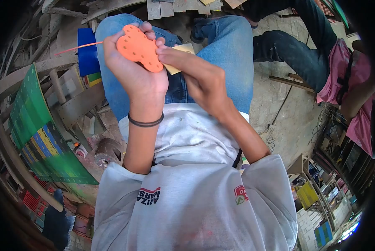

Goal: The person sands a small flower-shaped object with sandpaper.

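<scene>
You sit with both knees up, blue jeans (237, 54) filling the middle of the head view, a white T-shirt (187, 196) below them. To your left stands a green and blue printed panel (41, 138) against wooden framing; a blue box (87, 52) sits beyond your left knee. To your right a second person in dark trousers (296, 50) and a pink top (342, 71) sits on the concrete floor (287, 108).

Your left hand (131, 71), a black band (145, 122) on its wrist, is closed around the orange perforated piece (139, 48), thumb and fingers clamped on its lobed edges, held above your lap between the knees. Your right hand (200, 73) is drawn together, fingertips pinched against the near edge of the piece. Whether it also grips the tan card (183, 52) showing just behind it, I cannot tell. A thin orange strand (76, 48) runs out leftward from the piece, past your left hand.

Assessment: the piece appears thin, light and somewhat flexible, probably plastic or foam sheet; the punched holes likely weaken it against sharp bending. Hold is best taken on the outer rim, as your left hand does, leaving the holes clear. The strand looks stiff enough to hold straight yet fine and slippery; pinch it near its end, close to the hole.
</scene>
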